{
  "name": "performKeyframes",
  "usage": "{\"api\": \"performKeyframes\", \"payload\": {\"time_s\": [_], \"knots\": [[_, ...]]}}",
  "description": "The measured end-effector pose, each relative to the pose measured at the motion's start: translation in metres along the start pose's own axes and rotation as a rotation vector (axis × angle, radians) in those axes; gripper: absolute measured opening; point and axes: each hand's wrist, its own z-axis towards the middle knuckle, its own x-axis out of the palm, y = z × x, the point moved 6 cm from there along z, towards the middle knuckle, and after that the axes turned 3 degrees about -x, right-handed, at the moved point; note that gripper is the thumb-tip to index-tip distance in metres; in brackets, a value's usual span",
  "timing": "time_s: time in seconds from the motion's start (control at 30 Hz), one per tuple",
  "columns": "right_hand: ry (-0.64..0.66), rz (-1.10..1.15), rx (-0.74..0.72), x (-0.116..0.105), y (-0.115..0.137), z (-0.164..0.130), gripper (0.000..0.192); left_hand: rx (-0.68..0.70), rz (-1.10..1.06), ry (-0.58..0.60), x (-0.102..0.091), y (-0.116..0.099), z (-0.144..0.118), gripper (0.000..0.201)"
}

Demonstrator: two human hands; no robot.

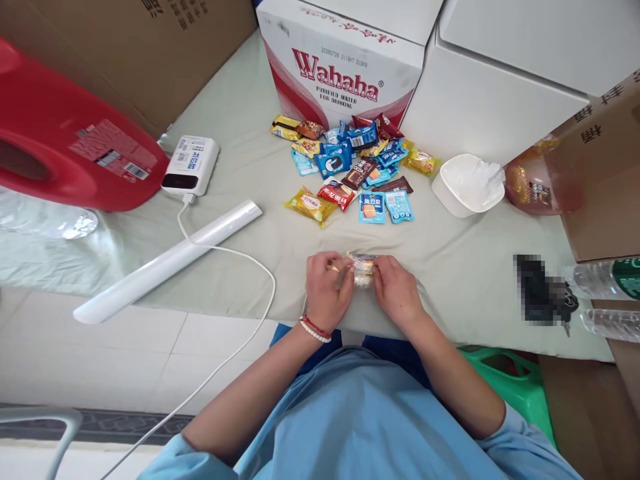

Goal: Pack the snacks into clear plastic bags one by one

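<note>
My left hand and my right hand are close together over the front part of the cloth-covered table. Between them is a small snack packet in shiny, partly clear wrapping. The fingers of both hands are closed on its two ends; its print is too blurred to read. Just beyond lies a loose pile of wrapped snacks, among them a yellow packet, a red packet, a brown cocoa packet and light blue sachets.
Behind the pile stands a white and red water carton. A white bowl with a plastic bag and a pinkish basket are to the right. Leftward are a red jug, a white power bank, a cable and a white tube.
</note>
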Motion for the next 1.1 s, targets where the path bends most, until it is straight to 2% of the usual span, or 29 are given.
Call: {"api": "performKeyframes", "payload": {"time_s": [0.03, 0.07, 0.17, 0.27, 0.33, 0.4, 0.43, 0.53, 0.6, 0.7, 0.77, 0.83, 0.9, 1.0, 1.03, 1.1], "knots": [[-0.014, 0.006, -0.005, 0.001, 0.0, -0.001, 0.022, -0.097, 0.08, -0.035, 0.001, 0.006, 0.002, 0.024], [-0.028, 0.02, -0.011, 0.001, -0.001, -0.001, 0.022, -0.156, 0.154, -0.019, 0.004, 0.009, 0.004, 0.03], [-0.089, 0.113, -0.048, 0.0, -0.003, -0.003, 0.021, -0.203, 0.247, 0.118, 0.018, 0.009, 0.01, 0.038], [-0.166, 0.318, -0.069, -0.002, -0.008, -0.011, 0.021, -0.188, 0.139, 0.115, 0.02, -0.001, 0.01, 0.02], [-0.184, 0.518, -0.034, 0.0, -0.014, -0.021, 0.02, -0.1, 0.009, 0.112, 0.022, -0.013, 0.005, 0.002], [-0.185, 0.699, 0.025, 0.005, -0.02, -0.033, 0.02, -0.031, -0.06, 0.118, 0.025, -0.023, -0.002, 0.01], [-0.19, 0.762, 0.054, 0.007, -0.023, -0.038, 0.02, -0.039, -0.052, 0.11, 0.027, -0.024, -0.005, 0.017], [-0.22, 0.849, 0.11, 0.012, -0.029, -0.047, 0.02, -0.171, 0.102, 0.107, 0.028, -0.018, -0.003, 0.055], [-0.223, 0.866, 0.117, 0.013, -0.03, -0.046, 0.02, -0.225, 0.25, 0.215, 0.03, -0.013, 0.005, 0.066], [-0.215, 0.859, 0.117, 0.012, -0.032, -0.041, 0.02, -0.234, 0.416, 0.402, 0.033, -0.012, 0.018, 0.054], [-0.207, 0.874, 0.127, 0.013, -0.033, -0.039, 0.021, -0.261, 0.405, 0.433, 0.031, -0.012, 0.022, 0.045], [-0.202, 0.929, 0.148, 0.014, -0.034, -0.04, 0.021, -0.271, 0.284, 0.4, 0.03, -0.015, 0.02, 0.039], [-0.198, 1.033, 0.177, 0.015, -0.036, -0.045, 0.024, -0.177, 0.135, 0.307, 0.03, -0.027, 0.012, 0.03], [-0.186, 1.269, 0.228, 0.013, -0.039, -0.056, 0.036, 0.155, 0.044, 0.14, 0.03, -0.057, -0.009, 0.02], [-0.185, 1.341, 0.247, 0.012, -0.041, -0.059, 0.04, 0.275, 0.037, 0.126, 0.033, -0.068, -0.018, 0.02], [-0.182, 1.421, 0.295, 0.01, -0.048, -0.065, 0.041, 0.45, -0.012, 0.175, 0.042, -0.084, -0.034, 0.02]]}}
